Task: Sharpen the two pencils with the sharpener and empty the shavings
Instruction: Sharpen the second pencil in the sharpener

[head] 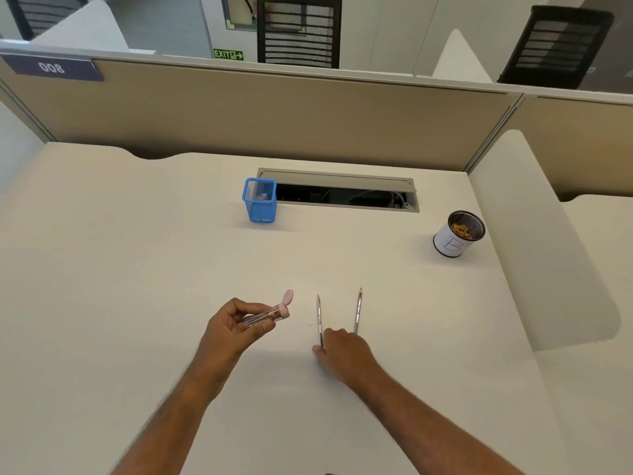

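Left hand (236, 323) grips the clear tube sharpener (265, 317), pink cap (287, 298) flipped open, held above the desk (137, 269). Right hand (342, 351) is down on the near ends of both pencils: left pencil (319, 317) and right pencil (358, 308); can't tell if it's pinching one. Tips point away. Blue mesh holder (259, 200) and shavings cup (457, 234) stand well apart, with open desk between.

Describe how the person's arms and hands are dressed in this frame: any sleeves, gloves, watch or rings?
Both forearms are bare right to the bottom edge of the frame, with no sleeves in view. The left hand and the right hand wear no gloves. No watch, wristband or ring can be seen on either.
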Available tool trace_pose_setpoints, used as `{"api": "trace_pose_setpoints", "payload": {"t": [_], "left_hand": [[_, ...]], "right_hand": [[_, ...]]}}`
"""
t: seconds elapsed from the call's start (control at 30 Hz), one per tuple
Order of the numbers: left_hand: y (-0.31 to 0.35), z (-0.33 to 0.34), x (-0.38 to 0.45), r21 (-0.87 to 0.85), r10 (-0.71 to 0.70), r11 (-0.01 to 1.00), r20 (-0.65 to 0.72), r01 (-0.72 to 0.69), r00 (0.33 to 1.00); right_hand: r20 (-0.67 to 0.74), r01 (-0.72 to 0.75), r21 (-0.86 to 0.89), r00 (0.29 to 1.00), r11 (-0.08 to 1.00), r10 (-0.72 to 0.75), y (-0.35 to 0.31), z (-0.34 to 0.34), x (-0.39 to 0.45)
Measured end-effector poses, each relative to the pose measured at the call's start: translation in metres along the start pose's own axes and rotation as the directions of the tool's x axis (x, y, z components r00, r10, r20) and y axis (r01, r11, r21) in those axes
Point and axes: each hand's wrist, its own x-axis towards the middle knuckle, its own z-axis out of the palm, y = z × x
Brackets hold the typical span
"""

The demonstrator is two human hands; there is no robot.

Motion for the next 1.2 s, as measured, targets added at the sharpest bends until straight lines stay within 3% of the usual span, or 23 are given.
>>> {"api": "trace_pose_setpoints", "payload": {"t": [0.13,0.33,0.47,0.67,0.9,1.2], "left_hand": [[0.0,-0.003,0.001,0.0,-0.006,1.0,0.008,0.006,1.0],[0.002,-0.003,0.004,0.009,-0.011,1.0,0.012,0.011,1.0],[0.004,-0.003,0.007,0.012,-0.003,1.0,0.014,0.003,1.0],[0.005,0.001,0.012,0.043,0.006,0.999,0.039,-0.008,0.999],[0.014,0.014,0.011,0.036,-0.016,0.999,0.044,0.014,0.999],[0.026,0.025,0.006,0.023,-0.043,0.999,0.085,0.041,0.995]], "right_hand": [[-0.008,-0.023,-0.001,1.0,1.0,0.023,-0.002,-0.003,-0.002],[-0.062,-0.041,0.243,0.996,0.969,0.058,0.014,-0.025,-0.021],[-0.106,-0.021,0.496,0.991,0.868,0.085,0.038,-0.045,-0.043],[-0.2,0.045,0.665,0.972,0.745,0.12,0.064,-0.081,-0.073],[-0.227,0.113,0.733,0.97,0.671,0.084,0.066,-0.091,-0.09],[-0.272,0.186,0.704,0.962,0.685,0.018,0.067,-0.09,-0.089]]}}
